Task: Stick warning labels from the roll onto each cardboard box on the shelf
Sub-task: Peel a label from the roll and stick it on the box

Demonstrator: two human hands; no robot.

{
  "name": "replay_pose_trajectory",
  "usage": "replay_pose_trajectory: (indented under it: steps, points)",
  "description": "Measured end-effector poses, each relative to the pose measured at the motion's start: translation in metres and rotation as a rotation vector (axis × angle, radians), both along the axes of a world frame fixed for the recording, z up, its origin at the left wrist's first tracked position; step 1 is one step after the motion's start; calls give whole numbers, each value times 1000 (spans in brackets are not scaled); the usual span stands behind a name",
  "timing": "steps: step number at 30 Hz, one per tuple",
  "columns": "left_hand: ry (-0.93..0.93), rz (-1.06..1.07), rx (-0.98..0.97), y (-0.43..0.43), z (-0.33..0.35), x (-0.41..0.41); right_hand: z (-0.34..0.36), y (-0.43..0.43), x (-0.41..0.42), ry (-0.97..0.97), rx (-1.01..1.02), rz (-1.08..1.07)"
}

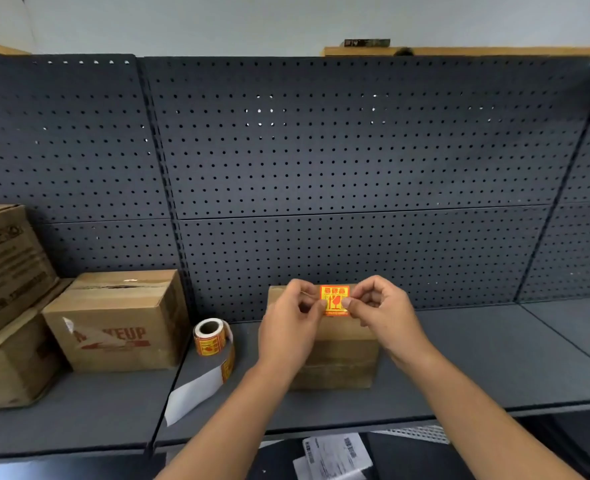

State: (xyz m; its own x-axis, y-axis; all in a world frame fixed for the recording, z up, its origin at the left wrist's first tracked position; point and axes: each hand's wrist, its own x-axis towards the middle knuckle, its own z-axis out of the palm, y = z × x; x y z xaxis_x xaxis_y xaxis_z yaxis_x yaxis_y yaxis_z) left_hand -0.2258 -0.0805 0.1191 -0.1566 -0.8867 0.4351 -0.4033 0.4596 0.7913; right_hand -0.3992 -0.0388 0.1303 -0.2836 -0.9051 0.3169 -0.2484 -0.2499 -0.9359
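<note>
An orange-and-yellow warning label (335, 300) is held over the top of a small cardboard box (342, 362) standing mid-shelf. My left hand (291, 323) pinches the label's left edge and my right hand (381, 310) pinches its right edge. Whether the label touches the box I cannot tell. The label roll (210, 337) stands on the shelf left of this box, with a white strip of backing paper (196, 393) trailing toward the shelf's front edge. A larger box (120, 323) with red print sits further left.
Stacked cardboard boxes (6, 296) fill the far left of the grey shelf (494, 358). A dark pegboard (355, 150) forms the back wall. Papers with barcodes (335, 457) lie on a lower level below the shelf edge.
</note>
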Motion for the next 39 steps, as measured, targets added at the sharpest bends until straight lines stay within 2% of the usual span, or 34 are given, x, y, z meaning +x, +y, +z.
replay_pose_trajectory:
  steps: [4, 11, 22, 32, 39]
  points:
    - [-128, -60, -103, 2, -5, -21, -2, -3, -21, 54, 25, -42]
    - [-314, -162, -82, -15, -17, -36, -19, -7, -38, 134, 110, -87]
    - [-431, -178, -93, -17, -29, -45, -38, -17, -44, 146, 188, -91]
    - [-538, -177, -237, -17, -25, -49, -42, -20, -48, 141, 196, -96]
    - [-575, -183, -265, -21, -31, -48, -44, -23, -49, 123, 213, -92]
